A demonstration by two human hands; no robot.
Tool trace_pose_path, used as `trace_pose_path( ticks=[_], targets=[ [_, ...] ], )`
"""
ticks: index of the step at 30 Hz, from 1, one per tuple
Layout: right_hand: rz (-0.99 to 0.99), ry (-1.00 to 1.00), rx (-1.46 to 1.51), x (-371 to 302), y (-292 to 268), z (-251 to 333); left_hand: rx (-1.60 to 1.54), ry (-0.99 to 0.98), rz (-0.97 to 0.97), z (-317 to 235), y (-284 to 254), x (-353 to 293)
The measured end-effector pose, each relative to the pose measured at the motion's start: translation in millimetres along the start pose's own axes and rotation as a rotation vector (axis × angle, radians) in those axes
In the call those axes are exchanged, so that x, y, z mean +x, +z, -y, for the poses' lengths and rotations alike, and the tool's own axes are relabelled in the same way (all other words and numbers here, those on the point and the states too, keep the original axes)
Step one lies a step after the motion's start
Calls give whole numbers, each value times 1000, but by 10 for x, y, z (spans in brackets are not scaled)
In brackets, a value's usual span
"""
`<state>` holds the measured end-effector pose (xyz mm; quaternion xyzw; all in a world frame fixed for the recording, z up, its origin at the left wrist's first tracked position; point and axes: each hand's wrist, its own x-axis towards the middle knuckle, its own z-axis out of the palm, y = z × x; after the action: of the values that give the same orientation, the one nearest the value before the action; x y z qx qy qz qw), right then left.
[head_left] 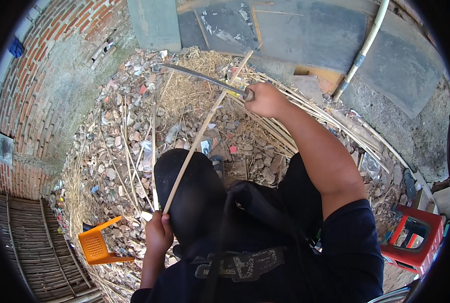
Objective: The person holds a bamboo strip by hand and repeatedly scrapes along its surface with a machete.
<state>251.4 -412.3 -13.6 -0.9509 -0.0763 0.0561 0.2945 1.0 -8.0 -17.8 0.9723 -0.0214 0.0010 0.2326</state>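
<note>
My left hand (159, 233) is closed around the near end of a long, pale bamboo strip (199, 135). The strip slants up and away to the right, passing over my dark-clothed knee (187, 177). In my right hand (268, 100) is the handle of a machete, gripped in a fist. The machete's long dark blade (199, 77) points left and crosses the strip near its far end; whether the edge touches it I cannot tell. More thin strips (126, 151) lie on the ground by my left hand, and a bundle of pale strips (316, 113) lies beyond my right forearm.
Stone and brick rubble (111, 177) covers the ground, with dry shavings (189, 93) heaped ahead. An orange plastic stool (96, 246) stands left, a red one (419, 247) right. A brick wall (38, 96), grey panels (311, 35) and a leaning pole (361, 55) border the area.
</note>
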Motion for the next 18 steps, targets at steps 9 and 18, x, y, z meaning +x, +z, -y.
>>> trace_pose_path(
  ticks=[9, 18],
  targets=[
    [79, -243, -203, -197, 231, 377, -111, -48, 136, -77, -214, -2],
    [139, -261, -238, -250, 227, 644, -73, -90, 112, -122, -177, 13]
  ],
)
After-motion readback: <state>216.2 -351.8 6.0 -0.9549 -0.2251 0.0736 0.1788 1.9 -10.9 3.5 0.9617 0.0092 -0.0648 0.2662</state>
